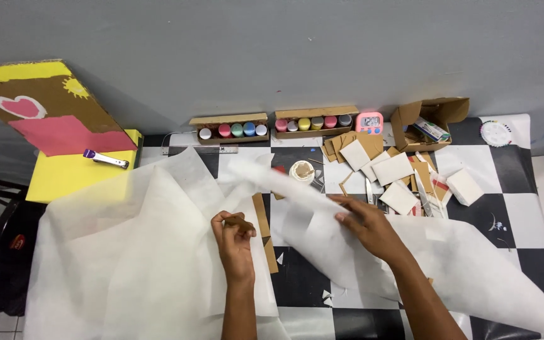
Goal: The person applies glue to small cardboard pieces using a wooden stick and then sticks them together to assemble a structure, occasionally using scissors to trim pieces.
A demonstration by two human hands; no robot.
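Observation:
A large sheet of thin white translucent fabric (127, 252) is spread over the black-and-white checked table (511, 214). My left hand (234, 236) is curled shut around a small brown piece, with its wrist resting on the sheet. My right hand (369, 223) pinches a raised fold of the same fabric (284, 186), lifting it off the table toward the middle. A strip of brown cardboard (260, 217) lies between the two hands, partly under the fabric.
Two cardboard trays of coloured paint jars (233, 130) (315, 123) stand at the wall beside a pink digital clock (369, 122) and an open cardboard box (429, 123). Cardboard and white squares (391, 170) pile at right. A painted cardboard panel (45, 107) and yellow box (70, 176) sit at left.

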